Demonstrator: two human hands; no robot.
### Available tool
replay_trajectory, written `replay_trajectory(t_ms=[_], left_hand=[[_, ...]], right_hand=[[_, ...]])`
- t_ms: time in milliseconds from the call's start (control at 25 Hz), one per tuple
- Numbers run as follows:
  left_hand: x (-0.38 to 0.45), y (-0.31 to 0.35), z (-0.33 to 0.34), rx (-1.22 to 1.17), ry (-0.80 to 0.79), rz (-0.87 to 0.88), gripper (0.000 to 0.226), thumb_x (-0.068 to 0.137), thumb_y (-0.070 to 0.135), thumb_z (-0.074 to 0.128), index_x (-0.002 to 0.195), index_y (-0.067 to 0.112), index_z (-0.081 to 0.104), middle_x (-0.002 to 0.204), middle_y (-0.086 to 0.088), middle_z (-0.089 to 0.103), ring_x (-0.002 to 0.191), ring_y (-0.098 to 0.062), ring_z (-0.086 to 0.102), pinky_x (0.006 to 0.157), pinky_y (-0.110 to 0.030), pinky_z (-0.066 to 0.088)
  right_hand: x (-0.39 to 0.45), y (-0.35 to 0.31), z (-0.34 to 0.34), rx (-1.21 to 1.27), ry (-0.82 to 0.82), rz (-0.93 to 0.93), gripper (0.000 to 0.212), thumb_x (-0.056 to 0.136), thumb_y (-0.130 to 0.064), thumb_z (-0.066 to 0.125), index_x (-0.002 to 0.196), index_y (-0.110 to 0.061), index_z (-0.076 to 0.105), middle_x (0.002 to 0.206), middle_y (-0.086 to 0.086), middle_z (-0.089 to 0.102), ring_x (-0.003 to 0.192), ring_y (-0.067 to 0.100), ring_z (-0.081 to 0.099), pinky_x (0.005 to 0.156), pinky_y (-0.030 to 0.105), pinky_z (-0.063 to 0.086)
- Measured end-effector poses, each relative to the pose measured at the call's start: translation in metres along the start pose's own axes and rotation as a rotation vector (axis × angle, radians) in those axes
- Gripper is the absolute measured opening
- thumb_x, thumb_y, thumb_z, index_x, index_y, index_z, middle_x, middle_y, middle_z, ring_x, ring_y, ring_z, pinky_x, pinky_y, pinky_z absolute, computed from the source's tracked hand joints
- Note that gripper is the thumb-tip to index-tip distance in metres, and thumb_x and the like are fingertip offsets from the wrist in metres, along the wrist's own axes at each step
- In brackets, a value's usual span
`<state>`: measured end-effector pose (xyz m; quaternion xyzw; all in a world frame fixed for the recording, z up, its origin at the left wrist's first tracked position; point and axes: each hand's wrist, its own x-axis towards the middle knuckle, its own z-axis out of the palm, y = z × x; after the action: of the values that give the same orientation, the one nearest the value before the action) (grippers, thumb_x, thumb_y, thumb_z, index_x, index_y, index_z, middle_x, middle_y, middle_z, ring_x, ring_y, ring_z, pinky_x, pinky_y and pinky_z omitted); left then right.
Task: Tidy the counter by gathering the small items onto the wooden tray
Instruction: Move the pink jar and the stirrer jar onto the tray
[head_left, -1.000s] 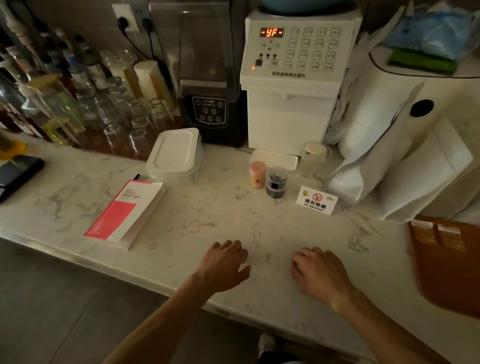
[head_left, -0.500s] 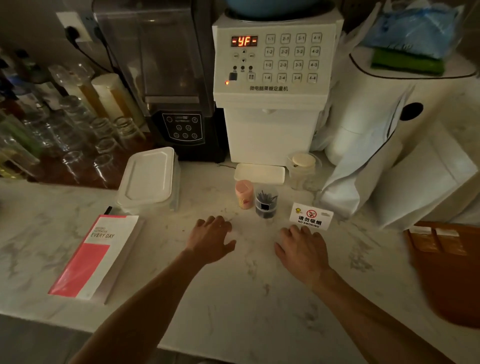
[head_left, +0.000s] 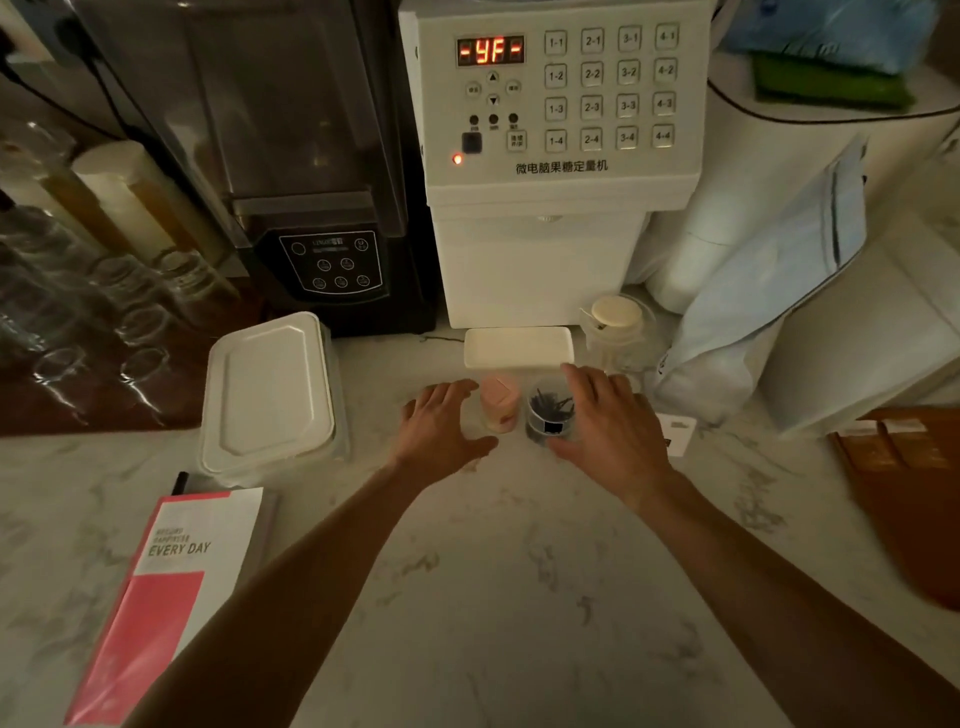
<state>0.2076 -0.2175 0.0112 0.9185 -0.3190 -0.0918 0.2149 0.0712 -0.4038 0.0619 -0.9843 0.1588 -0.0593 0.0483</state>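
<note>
Both hands are out over the marble counter (head_left: 493, 597), fingers spread and relaxed, gripping nothing. The left hand (head_left: 441, 428) sits just left of the small pink container (head_left: 500, 405), thumb reaching under it — whether skin touches it, I cannot tell. The right hand (head_left: 610, 426) hangs just right of the clear cup of dark clips (head_left: 550, 413), fingertips arched past its rim, thumb low at its base; contact there is unclear too. The two little items stand side by side between the hands. Partly under the right hand, a white sign card (head_left: 678, 434) pokes out. Beyond the fingertips lies a white drip tray (head_left: 519, 347), and a lidded clear jar (head_left: 618, 332) beside it. Well off to the right of the right hand — the wooden tray (head_left: 914, 499) at the counter's edge.
</note>
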Motion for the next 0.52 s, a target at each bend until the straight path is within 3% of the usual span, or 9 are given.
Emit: replay_trajectory(t_ms=[200, 360, 520], left_hand=[[0.022, 0.003, 0.01, -0.143, -0.04, -0.028, 0.081, 0.063, 0.051, 0.083, 0.129, 0.037, 0.037, 0.133, 0.005, 0.055, 0.125, -0.022, 0.044, 0.104, -0.046, 0.029], [0.028, 0.008, 0.018, -0.235, -0.015, -0.066, 0.073, 0.063, 0.056, 0.08, 0.119, 0.044, 0.035, 0.12, 0.007, 0.061, 0.112, -0.02, 0.053, 0.099, -0.052, 0.042], [0.029, 0.007, 0.023, -0.259, -0.015, -0.098, 0.068, 0.063, 0.053, 0.081, 0.113, 0.046, 0.035, 0.115, 0.01, 0.063, 0.108, -0.019, 0.055, 0.095, -0.052, 0.046]], right_hand=[[0.016, 0.002, 0.009, -0.012, -0.077, -0.03, 0.083, 0.072, -0.056, 0.071, 0.139, -0.024, 0.034, 0.121, 0.008, 0.062, 0.11, 0.033, 0.052, 0.083, 0.045, 0.045], [0.018, -0.002, 0.017, 0.077, -0.095, 0.005, 0.08, 0.072, -0.044, 0.078, 0.136, -0.024, 0.034, 0.114, 0.011, 0.061, 0.102, 0.031, 0.056, 0.077, 0.042, 0.05], [0.015, -0.006, 0.023, 0.157, -0.094, 0.048, 0.079, 0.073, -0.036, 0.079, 0.135, -0.026, 0.033, 0.114, 0.011, 0.056, 0.1, 0.031, 0.056, 0.066, 0.039, 0.05]])
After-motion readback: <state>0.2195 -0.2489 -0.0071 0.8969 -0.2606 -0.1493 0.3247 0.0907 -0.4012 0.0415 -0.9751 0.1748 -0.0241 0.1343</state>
